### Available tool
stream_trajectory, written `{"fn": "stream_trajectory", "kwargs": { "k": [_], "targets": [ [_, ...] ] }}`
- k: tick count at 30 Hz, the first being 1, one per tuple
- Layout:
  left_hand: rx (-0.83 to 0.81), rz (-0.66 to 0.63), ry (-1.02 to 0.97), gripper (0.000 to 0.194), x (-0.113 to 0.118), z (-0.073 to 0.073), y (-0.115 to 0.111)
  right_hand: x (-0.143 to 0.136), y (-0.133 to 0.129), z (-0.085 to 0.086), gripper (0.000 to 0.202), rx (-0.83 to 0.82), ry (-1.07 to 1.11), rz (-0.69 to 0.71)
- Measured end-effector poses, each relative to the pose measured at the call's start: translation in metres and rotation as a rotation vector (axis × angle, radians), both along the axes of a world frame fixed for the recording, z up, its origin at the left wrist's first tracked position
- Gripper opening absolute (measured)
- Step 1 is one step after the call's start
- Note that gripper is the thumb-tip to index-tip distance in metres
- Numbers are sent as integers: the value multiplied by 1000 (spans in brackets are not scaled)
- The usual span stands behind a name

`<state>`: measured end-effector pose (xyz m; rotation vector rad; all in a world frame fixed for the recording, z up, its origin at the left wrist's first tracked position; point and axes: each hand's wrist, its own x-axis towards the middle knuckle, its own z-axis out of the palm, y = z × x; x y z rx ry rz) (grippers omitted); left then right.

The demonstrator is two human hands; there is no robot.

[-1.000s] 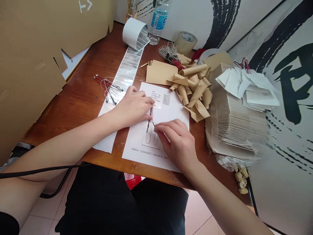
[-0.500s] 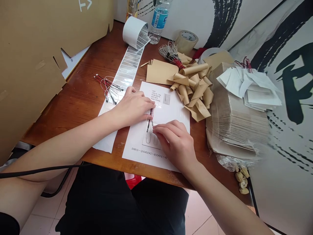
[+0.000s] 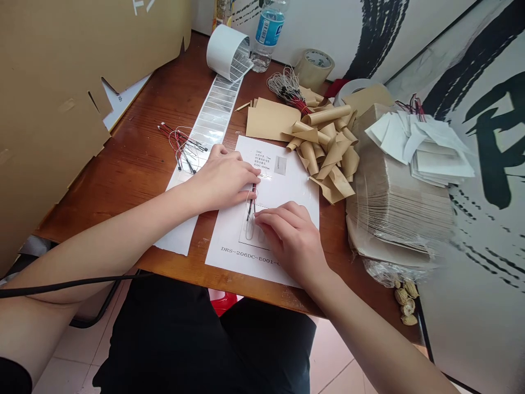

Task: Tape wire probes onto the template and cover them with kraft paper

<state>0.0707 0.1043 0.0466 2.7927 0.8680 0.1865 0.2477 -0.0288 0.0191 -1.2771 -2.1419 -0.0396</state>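
A printed white sheet lies on the wooden table, with an outlined drawing and text. Across it runs a thin wire lead, red and black with a fine pale strand. My left hand rests on the sheet's left side, thumb and index finger pressing the lead's upper part down. Lower down, my right hand is closed in a pinch at the lead's dark lower part; its fingertips partly hide what they grip. Left of my left hand, several similar wire leads lie on a label strip.
Behind stand a label roll, a water bottle and a tape roll. Curled brown paper pieces and a wire bundle lie beyond the sheet. A wrapped stack stands right, a cardboard sheet left.
My right fingertips have shifted very slightly left along with the lower part of the wire lead. My left hand stays in place; the view has moved a little.
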Motion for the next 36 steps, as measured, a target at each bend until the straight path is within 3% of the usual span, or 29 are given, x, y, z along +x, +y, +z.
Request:
{"fn": "stream_trajectory", "kwargs": {
  "k": [36],
  "targets": [
    [-105, 17, -31, 59, 1, 7, -3, 0, -4, 3, 15, -17, 99, -99]
  ]
}}
